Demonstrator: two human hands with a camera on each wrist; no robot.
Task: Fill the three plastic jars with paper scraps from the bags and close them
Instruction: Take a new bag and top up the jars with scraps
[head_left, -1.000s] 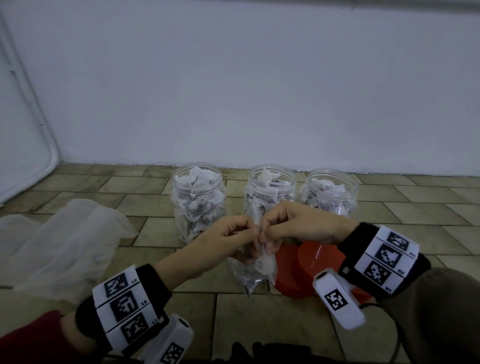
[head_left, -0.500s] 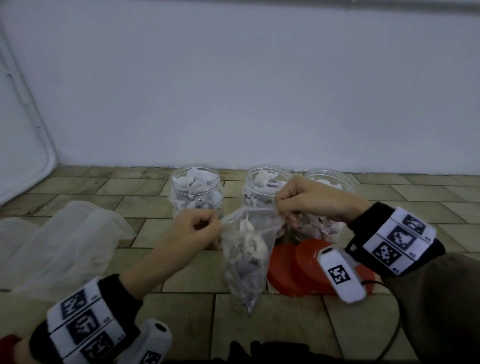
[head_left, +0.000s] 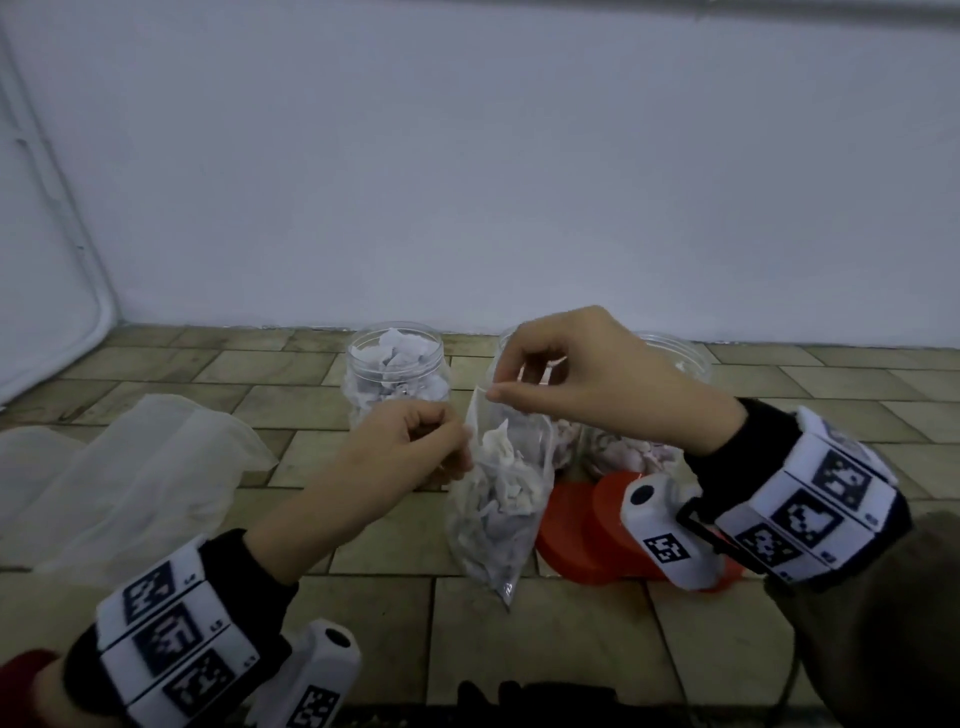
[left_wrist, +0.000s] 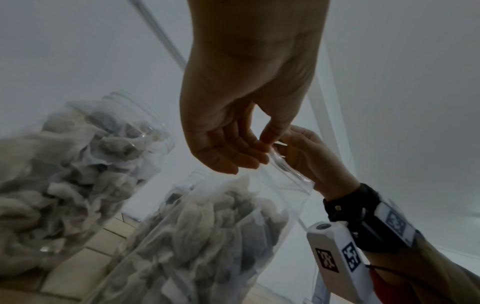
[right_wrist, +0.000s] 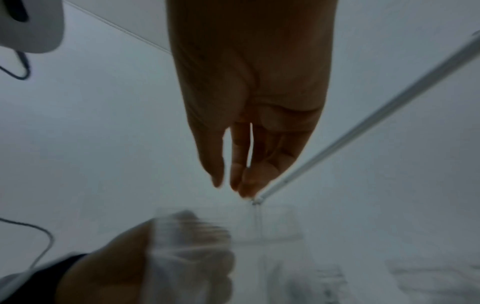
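Observation:
Three clear plastic jars stand open by the wall, all holding paper scraps: the left jar (head_left: 395, 371), the middle jar (head_left: 563, 441) mostly hidden behind my right hand, and the right jar (head_left: 685, 358). In front of them I hold up a clear zip bag (head_left: 498, 504) of scraps. My left hand (head_left: 462, 441) pinches its left rim. My right hand (head_left: 491, 389) pinches the rim higher up, above the middle jar. The left wrist view shows the left hand (left_wrist: 267, 148) on the bag (left_wrist: 207, 236) beside a jar (left_wrist: 64, 164). My right hand (right_wrist: 233, 185) shows only as a blur in its own wrist view.
Red lids (head_left: 576, 535) lie on the tiled floor just right of the bag, under my right wrist. Empty translucent bags (head_left: 130, 467) are heaped at the left. A white wall (head_left: 519, 182) rises close behind the jars.
My hands went from a joined pinch on the bag's top to pulling apart, which opened its mouth. The right hand has since risen with its rim.

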